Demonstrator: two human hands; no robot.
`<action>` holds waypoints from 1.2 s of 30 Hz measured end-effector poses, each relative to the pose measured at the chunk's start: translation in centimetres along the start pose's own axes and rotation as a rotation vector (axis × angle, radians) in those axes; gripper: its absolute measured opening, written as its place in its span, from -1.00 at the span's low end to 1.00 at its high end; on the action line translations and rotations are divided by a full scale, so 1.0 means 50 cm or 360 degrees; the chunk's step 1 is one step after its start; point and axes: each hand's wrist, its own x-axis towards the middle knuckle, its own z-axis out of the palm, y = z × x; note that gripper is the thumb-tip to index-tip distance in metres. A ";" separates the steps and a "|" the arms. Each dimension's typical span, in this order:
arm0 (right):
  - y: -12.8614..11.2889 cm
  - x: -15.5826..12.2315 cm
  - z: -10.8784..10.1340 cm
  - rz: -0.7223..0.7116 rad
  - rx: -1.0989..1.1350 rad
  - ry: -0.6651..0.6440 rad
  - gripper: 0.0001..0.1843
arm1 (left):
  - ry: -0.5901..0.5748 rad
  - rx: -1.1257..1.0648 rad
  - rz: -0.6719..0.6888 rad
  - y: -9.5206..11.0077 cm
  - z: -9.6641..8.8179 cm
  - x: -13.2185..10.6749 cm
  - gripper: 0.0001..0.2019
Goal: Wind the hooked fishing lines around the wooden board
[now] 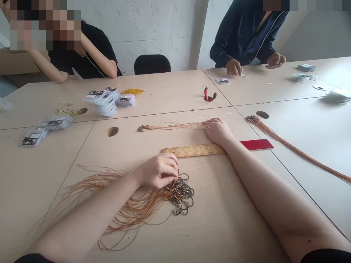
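Observation:
My left hand is closed in a pinch at the upper edge of a heap of dark fish hooks; a hook shows at its fingertips. Orange-brown lines tied to those hooks fan out to the left under my forearm. Farther up, my right hand has its fingers curled over the right end of a thin row of snelled lines, whose hooks lie at the left. Between my hands is a flat wooden strip with a red end, partly under my right forearm.
A long bundle of hooked lines lies at right. Red-handled pliers stand in a table hole. Stacked plastic packs, yellow strands and more packs lie at left. Two people sit opposite; one handles small packs.

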 end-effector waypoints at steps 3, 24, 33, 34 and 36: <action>0.001 0.001 0.001 0.0006 -0.0006 0.0003 -0.70 | -0.0010 -0.0026 -0.0012 0.000 0.000 0.001 -0.90; -0.075 -0.016 -0.059 0.0102 0.0407 0.0370 -0.65 | 0.0527 0.0305 0.0020 -0.005 -0.002 0.001 -0.92; -0.240 -0.069 -0.097 0.0690 0.1620 -0.0903 -0.60 | 0.0844 0.0554 -0.0220 -0.013 -0.009 -0.007 -0.96; -0.251 -0.076 -0.100 0.0704 0.1642 -0.0932 -0.58 | 0.0851 0.0575 -0.0226 -0.014 -0.010 -0.008 -0.97; -0.268 -0.088 -0.104 0.0715 0.1604 -0.0962 -0.54 | 0.0829 0.0625 -0.0221 -0.016 -0.010 -0.009 -0.98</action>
